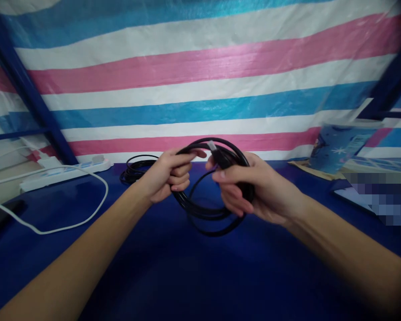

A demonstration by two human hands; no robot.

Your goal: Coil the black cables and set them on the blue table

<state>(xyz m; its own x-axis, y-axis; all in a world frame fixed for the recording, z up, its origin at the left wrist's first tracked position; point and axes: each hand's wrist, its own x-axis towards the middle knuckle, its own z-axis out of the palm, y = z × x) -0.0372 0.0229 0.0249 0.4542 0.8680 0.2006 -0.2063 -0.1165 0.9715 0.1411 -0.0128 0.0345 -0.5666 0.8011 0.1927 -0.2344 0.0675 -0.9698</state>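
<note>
A coiled black cable (200, 213) is held up above the blue table, its loops spanning both hands. At the left side of the coil, my left hand (173, 174) is closed round the loops with its fingers curled. My right hand (245, 189) grips the coil's right side. Between its thumb and fingers sits a black connector (221, 158) with a pale, capped-looking tip pointing up and left. Part of the coil is hidden behind the fingers. Just behind my left hand, a second black cable coil (137, 168) lies on the table.
On the left stand a white power strip (70, 174) and a looping white cord (100, 205), with a dark flat object (3, 218) at the edge. A blue patterned cup (337, 147) is at the back right. Striped sheeting (200, 80) hangs behind the blue table (187, 276).
</note>
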